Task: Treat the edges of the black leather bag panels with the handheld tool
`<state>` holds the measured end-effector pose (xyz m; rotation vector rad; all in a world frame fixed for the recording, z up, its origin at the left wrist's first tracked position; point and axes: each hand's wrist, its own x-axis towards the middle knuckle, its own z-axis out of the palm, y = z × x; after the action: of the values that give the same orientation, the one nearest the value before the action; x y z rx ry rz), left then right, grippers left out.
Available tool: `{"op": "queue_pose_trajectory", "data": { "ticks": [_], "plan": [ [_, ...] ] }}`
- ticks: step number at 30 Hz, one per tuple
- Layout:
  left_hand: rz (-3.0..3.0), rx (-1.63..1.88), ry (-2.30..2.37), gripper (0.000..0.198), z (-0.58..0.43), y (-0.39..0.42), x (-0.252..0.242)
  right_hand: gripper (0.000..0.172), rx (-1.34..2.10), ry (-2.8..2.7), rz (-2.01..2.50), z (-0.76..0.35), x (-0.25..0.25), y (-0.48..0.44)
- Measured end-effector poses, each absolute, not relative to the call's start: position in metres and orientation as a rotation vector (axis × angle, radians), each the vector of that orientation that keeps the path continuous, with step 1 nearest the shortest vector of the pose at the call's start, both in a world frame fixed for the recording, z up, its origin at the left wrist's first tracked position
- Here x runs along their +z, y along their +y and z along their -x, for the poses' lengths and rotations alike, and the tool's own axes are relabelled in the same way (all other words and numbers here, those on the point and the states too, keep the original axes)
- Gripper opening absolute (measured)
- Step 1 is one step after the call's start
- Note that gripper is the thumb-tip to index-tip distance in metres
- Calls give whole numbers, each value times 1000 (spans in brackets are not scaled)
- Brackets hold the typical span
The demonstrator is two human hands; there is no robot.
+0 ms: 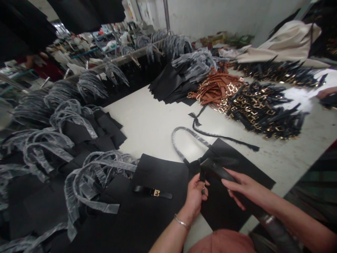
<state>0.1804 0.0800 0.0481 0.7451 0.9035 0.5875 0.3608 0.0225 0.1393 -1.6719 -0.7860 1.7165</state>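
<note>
Left hand [195, 196] pinching a black leather strap [216, 169] tight, right hand [244, 186] loosely gripping it; gold-buckled strap [152, 192] at nine o'clock.

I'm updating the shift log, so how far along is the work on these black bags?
Done: black bags lie stacked with plastic-wrapped handles, and a gold-buckled strap lies on one. In hand: the left hand and right hand hold a black strap over another bag. Left: heaps of buckled black straps and tan straps on the table.
</note>
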Motion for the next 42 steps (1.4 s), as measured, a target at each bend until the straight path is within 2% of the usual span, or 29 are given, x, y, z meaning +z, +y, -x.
{"op": "queue_pose_trajectory", "data": {
  "ticks": [3, 8, 10, 15, 20, 24, 27, 29, 31, 34, 37, 42],
  "plan": [
    [-687, 614, 911, 30, -180, 79, 52, 87, 1670, -802, 1685, -367, 139, 20],
    [-775, 595, 961, 32, -181, 80, 52, 89, 1882, -903, 1619, -364, 139, 9],
    [-798, 580, 969, 31, -181, 80, 51, 90, 1862, -888, 1630, -358, 139, 12],
    [-699, 596, 872, 33, -178, 78, 55, 84, 1539, -944, 1783, -358, 136, 26],
    [-674, 678, 830, 42, -180, 73, 53, 81, 1267, -1290, 1960, -359, 136, 21],
    [-659, 746, 881, 42, -190, 66, 47, 75, 1121, -1633, 1834, -321, 142, 12],
    [-679, 752, 953, 53, -197, 65, 42, 76, 1037, -1931, 1727, -281, 148, 3],
    [-745, 743, 958, 61, -198, 65, 39, 71, 993, -2131, 1692, -263, 152, -1],
    [-771, 747, 952, 63, -196, 64, 37, 58, 923, -2237, 1693, -259, 155, -1],
    [-785, 786, 926, 53, -189, 61, 35, 32, 709, -2079, 1833, -277, 150, 12],
    [-924, 807, 900, 45, -183, 59, 35, 26, 489, -1834, 2035, -305, 131, 30],
    [-1102, 806, 956, 43, -181, 59, 35, 22, 393, -2000, 2092, -315, 104, 45]
  ]
}}
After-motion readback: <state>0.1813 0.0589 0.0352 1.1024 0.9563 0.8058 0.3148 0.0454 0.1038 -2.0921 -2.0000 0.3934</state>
